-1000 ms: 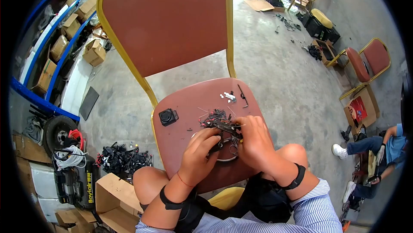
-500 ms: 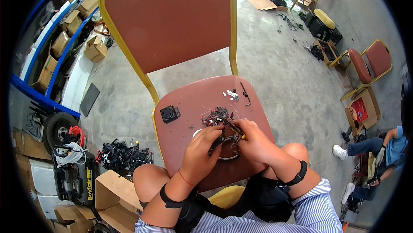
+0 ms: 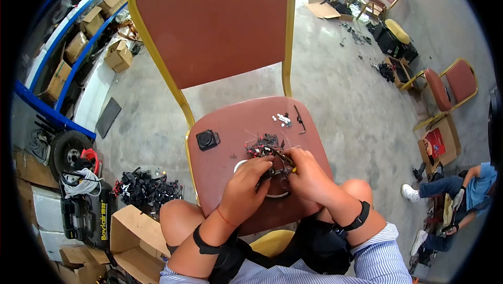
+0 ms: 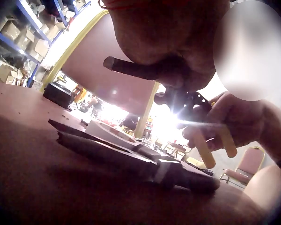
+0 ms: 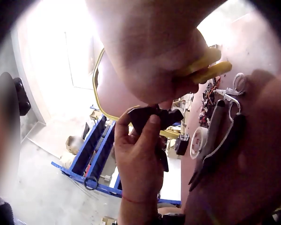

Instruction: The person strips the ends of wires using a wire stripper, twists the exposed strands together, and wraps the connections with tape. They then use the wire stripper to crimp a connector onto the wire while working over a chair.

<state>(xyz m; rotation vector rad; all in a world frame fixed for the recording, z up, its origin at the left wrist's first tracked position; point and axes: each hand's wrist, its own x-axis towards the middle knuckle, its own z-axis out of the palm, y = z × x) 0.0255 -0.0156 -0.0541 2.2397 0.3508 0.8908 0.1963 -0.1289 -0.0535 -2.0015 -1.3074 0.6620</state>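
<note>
My left hand (image 3: 243,184) grips a black plastic part (image 5: 141,119) between thumb and fingers, held just above the chair seat (image 3: 215,195). Yellow-handled pliers (image 5: 208,70) sit in my right hand (image 3: 310,173), their two handles poking out from its curled fingers. The pliers' jaws meet the black part, mostly hidden by my fingers. Below the hands lie a long dark-handled cutting tool (image 5: 225,145), small scissors (image 5: 232,96) and a white tape roll (image 5: 199,143). A heap of small wires and connectors (image 3: 266,143) lies just beyond my fingertips.
A square black part (image 3: 208,140) sits on the seat's left. White bits (image 3: 283,120) and a hex key (image 3: 300,121) lie at its far right. A cardboard box (image 3: 137,239) and a black heap (image 3: 149,192) are on the floor at left. Another person (image 3: 466,195) sits at right.
The black part, earlier stretched across between both hands, has turned and shows less. My right hand has dropped slightly toward the seat. The head view has shifted a little.
</note>
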